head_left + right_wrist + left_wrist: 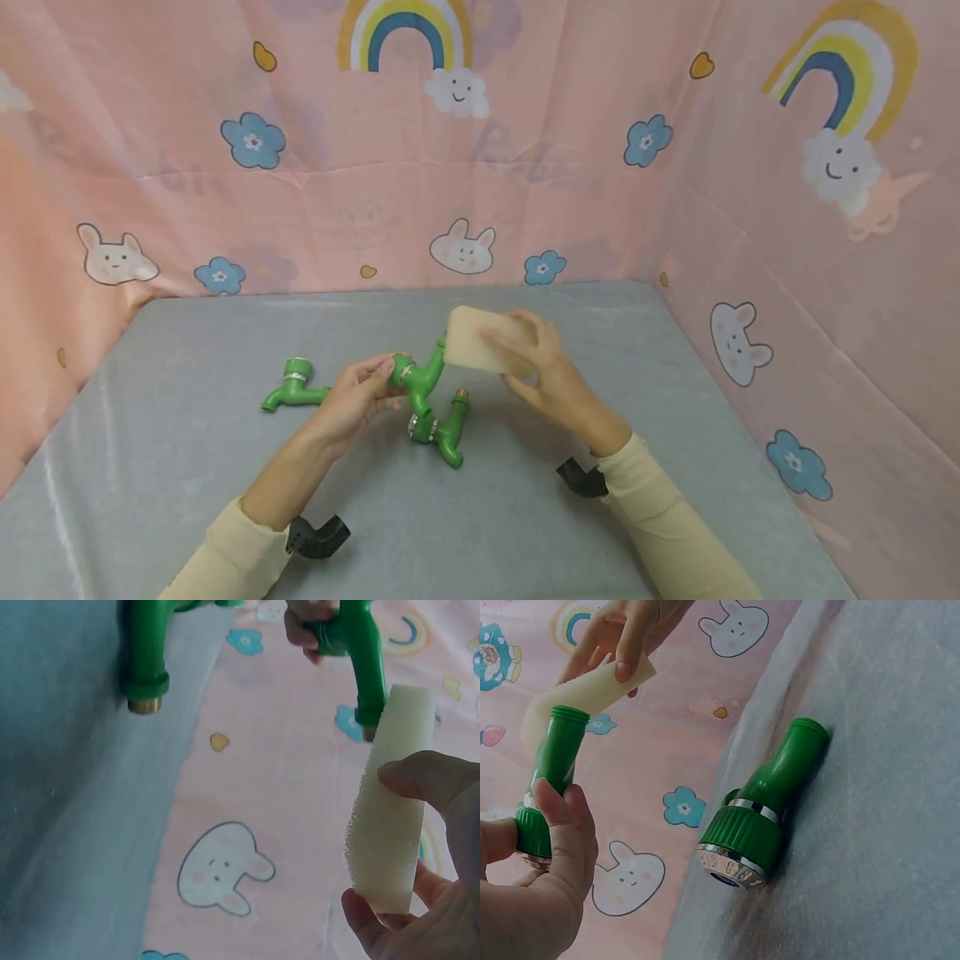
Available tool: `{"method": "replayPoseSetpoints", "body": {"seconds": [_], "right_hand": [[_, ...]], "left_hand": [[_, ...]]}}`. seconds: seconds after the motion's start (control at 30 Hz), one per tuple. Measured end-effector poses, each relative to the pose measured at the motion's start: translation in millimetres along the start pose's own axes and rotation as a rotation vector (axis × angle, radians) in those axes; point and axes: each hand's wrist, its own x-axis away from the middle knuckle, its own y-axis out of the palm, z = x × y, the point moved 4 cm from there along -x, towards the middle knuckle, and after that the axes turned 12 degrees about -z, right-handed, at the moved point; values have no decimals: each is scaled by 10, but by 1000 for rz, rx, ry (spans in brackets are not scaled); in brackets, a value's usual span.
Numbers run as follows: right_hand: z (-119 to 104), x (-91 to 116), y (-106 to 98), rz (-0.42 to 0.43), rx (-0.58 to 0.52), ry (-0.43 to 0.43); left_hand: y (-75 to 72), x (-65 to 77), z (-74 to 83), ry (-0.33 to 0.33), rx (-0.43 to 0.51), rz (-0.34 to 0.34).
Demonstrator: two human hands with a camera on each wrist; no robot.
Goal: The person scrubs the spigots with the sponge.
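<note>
Pink cartoon cloth [570,217], grey table [480,533]. Left hand [360,404] has a green tap [424,381] pinched at the knob, pipe slanting up toward the right hand [551,375], fingers gripping a sponge [468,342], touching or nearly, can't tell.

Three green taps [422,382] [447,433] [292,391], one sponge [472,340]

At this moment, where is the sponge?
In the head view, the sponge is near the middle, in the right hand, right of the tap in the left hand.
</note>
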Motion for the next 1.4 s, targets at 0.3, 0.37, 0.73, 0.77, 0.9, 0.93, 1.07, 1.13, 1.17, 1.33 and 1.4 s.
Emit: {"method": "replayPoseSetpoints", "body": {"seconds": [0.3, 0.37, 0.73, 0.77, 0.9, 0.93, 1.07, 1.13, 1.17, 1.33, 1.4], "right_hand": [[29, -2, -88, 57, -65, -14], [-36, -9, -64, 64, -68, -65], [-130, -9, 90, -15, -179, -41], [-114, -9, 92, -24, -199, -30], [-41, -20, 94, -41, -226, -7], [-19, -23, 93, -40, -225, -2], [38, -23, 66, -15, -218, 21], [29, -19, 50, 7, -208, 11], [10, -18, 43, 19, -203, -2], [-180, -9, 74, 40, -100, -106], [-248, -9, 109, 34, -52, -135]], "left_hand": [[-22, -6, -31, -47, 97, -9], [-10, -9, -43, -42, 122, -31], [85, 18, -56, -16, 179, -220], [86, 22, -58, -20, 189, -222], [73, 32, -75, -36, 212, -212], [72, 32, -79, -36, 214, -212], [66, 17, -99, -29, 228, -212], [68, 10, -106, -27, 238, -207], [68, 6, -111, -29, 248, -201], [80, -2, -105, -36, 294, -164], [87, -7, -99, -46, 299, -153]]}}
